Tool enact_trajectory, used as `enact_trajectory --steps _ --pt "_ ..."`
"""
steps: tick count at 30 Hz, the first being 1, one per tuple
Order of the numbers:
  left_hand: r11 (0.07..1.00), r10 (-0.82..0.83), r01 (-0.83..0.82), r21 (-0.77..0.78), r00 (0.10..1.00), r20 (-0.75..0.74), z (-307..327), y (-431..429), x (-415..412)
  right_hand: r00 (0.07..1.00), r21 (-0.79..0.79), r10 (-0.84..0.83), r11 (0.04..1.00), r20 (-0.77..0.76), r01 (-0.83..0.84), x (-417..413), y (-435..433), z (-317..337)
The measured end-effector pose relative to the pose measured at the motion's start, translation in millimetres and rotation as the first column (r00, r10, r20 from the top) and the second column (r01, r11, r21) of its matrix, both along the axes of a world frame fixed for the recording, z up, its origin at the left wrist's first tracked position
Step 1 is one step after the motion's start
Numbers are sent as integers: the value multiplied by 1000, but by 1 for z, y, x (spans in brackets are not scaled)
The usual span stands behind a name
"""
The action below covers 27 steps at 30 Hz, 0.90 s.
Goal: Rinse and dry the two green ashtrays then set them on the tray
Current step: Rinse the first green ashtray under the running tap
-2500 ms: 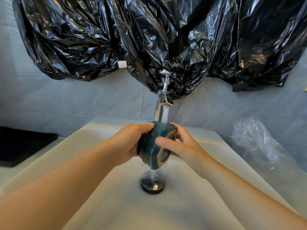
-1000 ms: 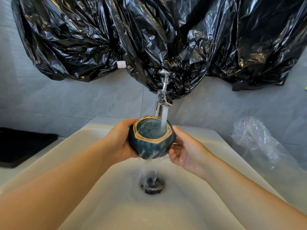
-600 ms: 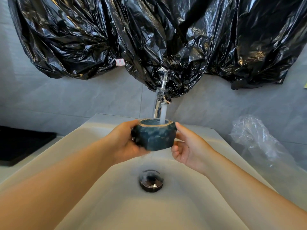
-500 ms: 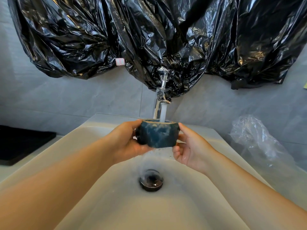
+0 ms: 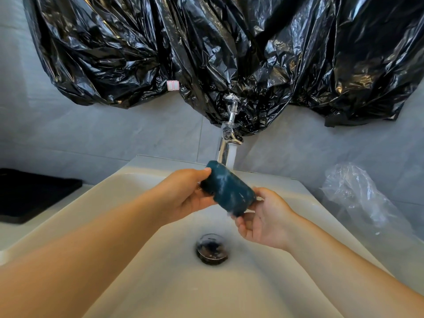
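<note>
At 9 o'clock from the sink (image 5: pixel 137 283), one black tray (image 5: pixel 34 193) lies flat on the bench (image 5: pixel 9 235), with nothing visible on it. Your left hand (image 5: pixel 183 193) grips the one green ashtray (image 5: pixel 227 191) in view, fingers curled round its upper end and thumb tip on its top edge. You hold the ashtray above the basin, tilted, its high end at 11 o'clock and its low end at 5; its hollow can't be seen. One tap (image 5: pixel 227 143) stands at 12 o'clock, its single stream of water (image 5: pixel 231 157) falling at the ashtray's upper end. One drain (image 5: pixel 213 249) sits at 6 o'clock. Your right hand (image 5: pixel 263 221), palm up, cups the lower end, fingers curled under it. One clear plastic bag (image 5: pixel 358 198) lies at 3 o'clock.
</note>
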<state>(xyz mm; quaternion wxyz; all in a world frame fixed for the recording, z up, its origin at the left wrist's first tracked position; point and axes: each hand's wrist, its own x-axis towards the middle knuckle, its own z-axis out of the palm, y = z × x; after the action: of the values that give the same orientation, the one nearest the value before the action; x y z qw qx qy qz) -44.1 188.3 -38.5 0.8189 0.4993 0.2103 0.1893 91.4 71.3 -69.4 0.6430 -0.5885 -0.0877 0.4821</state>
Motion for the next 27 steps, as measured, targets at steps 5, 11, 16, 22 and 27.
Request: enact_trajectory --steps 5,11,16,22,27 --pt "984 23 -14 176 998 -54 -2 1 0 998 -22 1 1000 -58 -2 -6 0 -2" --pt "950 -4 20 312 999 -52 -1 0 -2 997 -25 -7 1000 -79 5 -9 -2 -1" --pt "918 1 31 396 997 -79 -1 -1 -1 1000 -13 9 1000 0 -9 -17 1 1" --pt "944 57 -15 329 991 -119 1 -1 0 958 27 -100 995 270 97 -16 5 3" --pt "931 148 -86 354 977 -151 1 0 0 858 46 -75 997 509 60 -22 7 8"
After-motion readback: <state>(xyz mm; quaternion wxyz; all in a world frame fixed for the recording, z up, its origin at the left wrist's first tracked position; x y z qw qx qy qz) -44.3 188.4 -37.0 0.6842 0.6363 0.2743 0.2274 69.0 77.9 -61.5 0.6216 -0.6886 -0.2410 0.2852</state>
